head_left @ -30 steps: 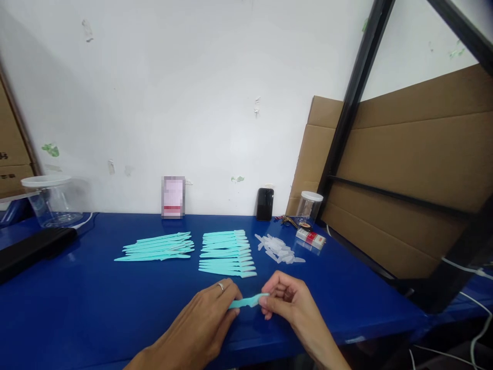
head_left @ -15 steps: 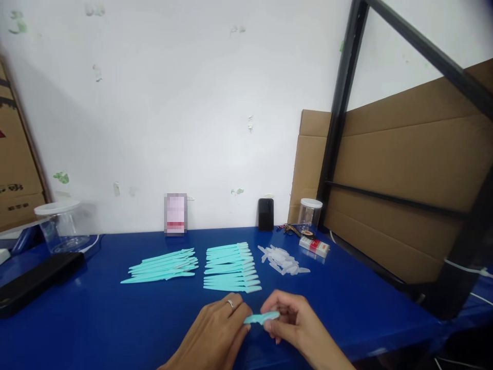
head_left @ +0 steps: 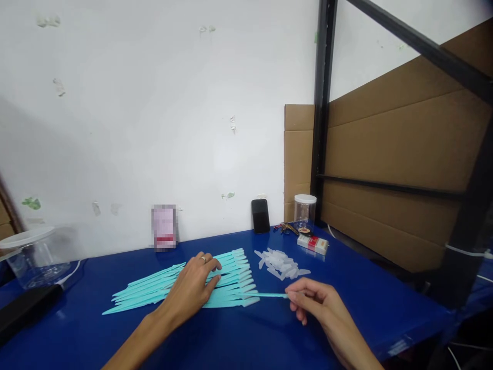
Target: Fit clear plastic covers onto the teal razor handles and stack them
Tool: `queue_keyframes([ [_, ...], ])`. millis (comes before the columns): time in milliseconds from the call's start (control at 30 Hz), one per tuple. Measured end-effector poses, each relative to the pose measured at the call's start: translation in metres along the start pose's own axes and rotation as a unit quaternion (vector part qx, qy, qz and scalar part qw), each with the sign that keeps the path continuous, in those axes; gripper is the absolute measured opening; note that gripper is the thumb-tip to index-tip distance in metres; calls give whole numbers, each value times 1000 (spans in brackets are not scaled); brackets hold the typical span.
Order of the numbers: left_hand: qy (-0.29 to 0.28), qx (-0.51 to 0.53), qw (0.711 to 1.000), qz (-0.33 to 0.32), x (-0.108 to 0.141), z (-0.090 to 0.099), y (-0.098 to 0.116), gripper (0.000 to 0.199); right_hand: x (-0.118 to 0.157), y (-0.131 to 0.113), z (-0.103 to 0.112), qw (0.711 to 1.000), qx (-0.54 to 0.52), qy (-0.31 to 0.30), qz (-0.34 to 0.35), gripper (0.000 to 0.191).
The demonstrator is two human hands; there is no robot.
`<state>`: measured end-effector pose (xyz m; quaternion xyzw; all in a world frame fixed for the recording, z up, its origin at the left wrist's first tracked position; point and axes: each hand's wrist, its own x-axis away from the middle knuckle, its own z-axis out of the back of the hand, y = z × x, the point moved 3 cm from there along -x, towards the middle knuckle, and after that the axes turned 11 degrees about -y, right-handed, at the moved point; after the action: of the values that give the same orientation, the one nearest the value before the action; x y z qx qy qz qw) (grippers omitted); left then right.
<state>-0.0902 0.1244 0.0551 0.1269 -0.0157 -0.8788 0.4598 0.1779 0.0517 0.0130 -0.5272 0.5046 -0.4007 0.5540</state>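
Over the inner ends of the teal row (head_left: 227, 299), the left hand (head_left: 197, 280) hovers or rests with its fingers parted and no piece visibly pinched; whether the fingertips touch the row, I cannot tell. The right hand (head_left: 314, 304), near the front of the tabletop (head_left: 239, 344), grips the end of one slim teal piece (head_left: 271, 295) between thumb and fingers. Half a second ago both hands met on that piece, just in front of the row; now the left has let go and moved up and leftward, so the right alone seems to carry it. The piece points left, its far end meeting or overlapping the row's right edge in this view, which suggests that the two-handed handling has paused. To the left, partly behind the left forearm, the teal bundle (head_left: 144, 290) lies fanned. Right of the row, the loose translucent pieces (head_left: 278, 263) look undisturbed. Farther out are a red-and-white box (head_left: 313, 243), a lidded jar (head_left: 305, 211) and, against the wall, a black phone (head_left: 261, 216)
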Motion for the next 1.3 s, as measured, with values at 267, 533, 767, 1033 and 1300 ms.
queue_keyframes([
  [267,-51,-25,998,-2,-5,-11,-2,21,2,2,7,997,-74,33,8,21],
  [533,-51,-32,998,6,-2,-14,-4,21,4,0,12,990,-124,67,21,18],
  [767,-50,-34,998,2,-1,-17,-6,23,4,-1,12,986,-142,75,45,11],
  [1033,-19,-24,999,16,0,-7,-9,28,4,-2,14,985,-145,82,39,19],
  [1300,28,-20,995,-95,30,-2,45,28,1,2,-3,999,-35,-3,21,26],
])
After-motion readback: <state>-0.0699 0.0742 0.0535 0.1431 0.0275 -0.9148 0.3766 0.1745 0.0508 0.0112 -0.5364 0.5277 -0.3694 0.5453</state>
